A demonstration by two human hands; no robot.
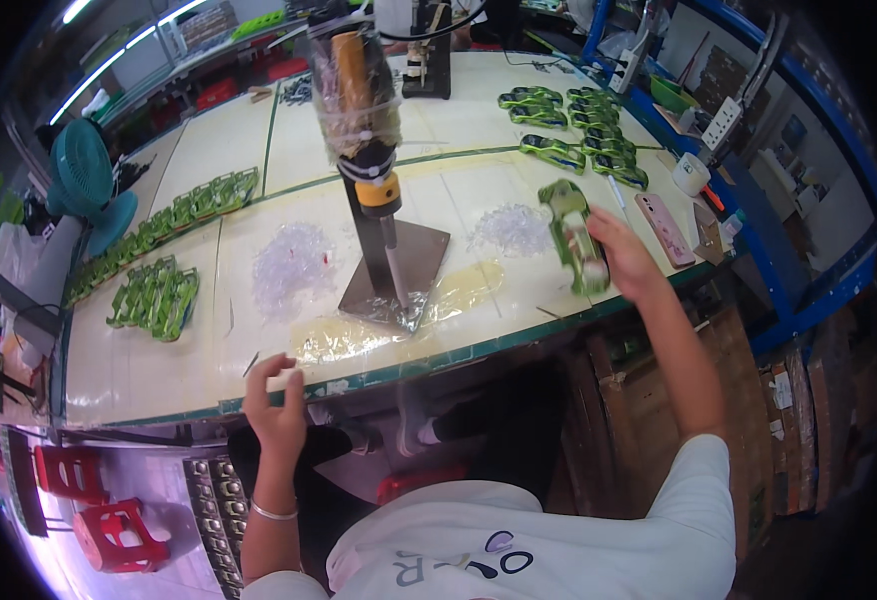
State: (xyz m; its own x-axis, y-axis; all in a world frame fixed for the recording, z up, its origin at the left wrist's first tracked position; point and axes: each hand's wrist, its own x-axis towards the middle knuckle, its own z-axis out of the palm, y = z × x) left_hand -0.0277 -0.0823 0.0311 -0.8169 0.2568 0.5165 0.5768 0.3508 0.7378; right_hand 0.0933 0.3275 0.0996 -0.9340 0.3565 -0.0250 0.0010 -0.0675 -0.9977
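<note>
My right hand (627, 250) grips a green plastic toy car body (577, 240) by its right side, tilted over the right part of the table. Motion blurs the car body a little. At the table's front edge, my left hand (277, 405) has its fingers curled, with a gap between thumb and forefinger and nothing visible between them. Between my hands stands an upright tool with a yellow collar (379, 195) and a long metal shaft, over a dark metal plate (414, 262). Piles of small clear plastic pieces lie left (294, 265) and right (512, 230) of it.
Rows of green car bodies lie on the left (159, 298) and far right (599, 125) of the table (309, 385). A pink phone (665, 230) and white tape roll (692, 174) sit near the right edge. A teal fan (87, 175) stands left; red stools (119, 535) are below.
</note>
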